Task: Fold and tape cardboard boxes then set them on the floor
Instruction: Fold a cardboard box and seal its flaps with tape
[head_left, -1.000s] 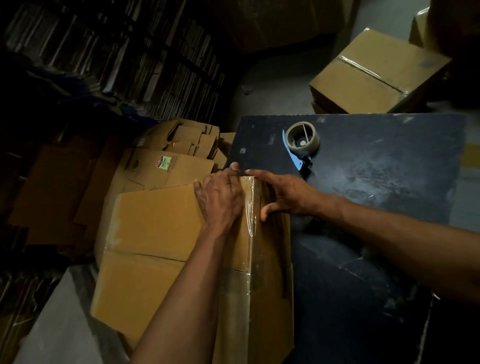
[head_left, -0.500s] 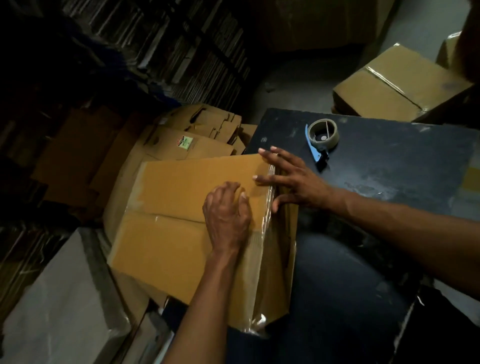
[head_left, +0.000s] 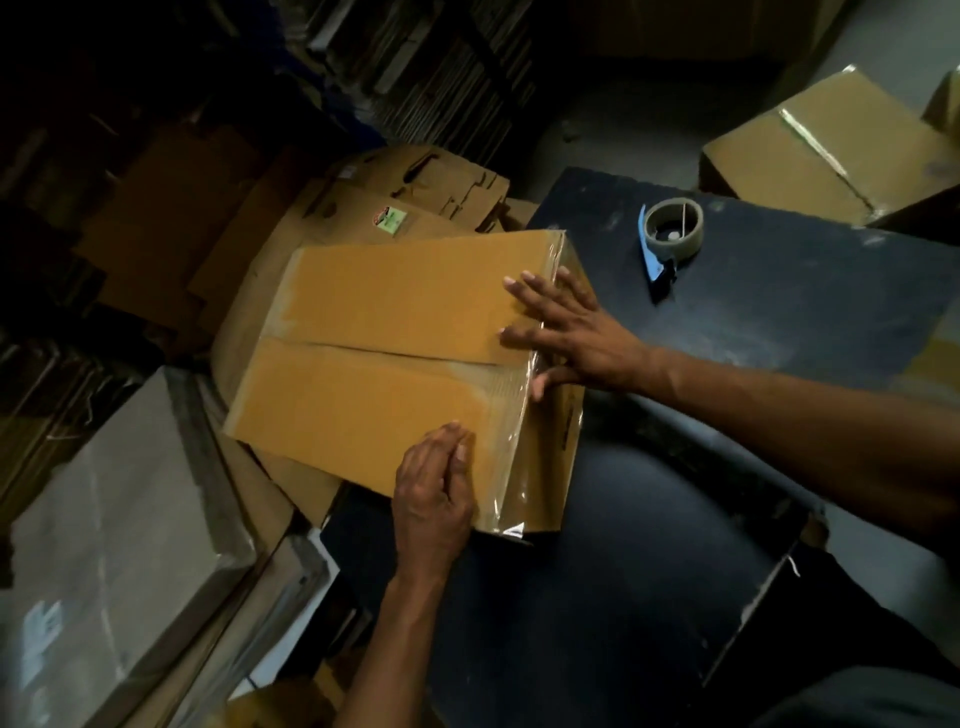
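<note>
A brown cardboard box (head_left: 384, 332) lies with its two top flaps folded shut, hanging over the left edge of a dark table (head_left: 810, 332). Clear tape runs along the box's right edge and wraps down its side. My right hand (head_left: 576, 332) lies flat with spread fingers on the taped edge near the flap seam. My left hand (head_left: 434, 499) presses flat on the near flap by the near right corner. A tape dispenser (head_left: 670, 234) with a blue handle and a nearly spent roll rests on the table behind the box.
A taped box (head_left: 826, 150) stands on the floor beyond the table at the upper right. Flattened cartons (head_left: 415, 208) are piled left of the table. A plastic-wrapped grey bundle (head_left: 104, 561) lies at lower left. Dark shelves of stacked cardboard fill the back.
My left hand has slid toward me along the taped edge, from the far end to the near corner. My right hand stayed spread on the edge. The view tilted down.
</note>
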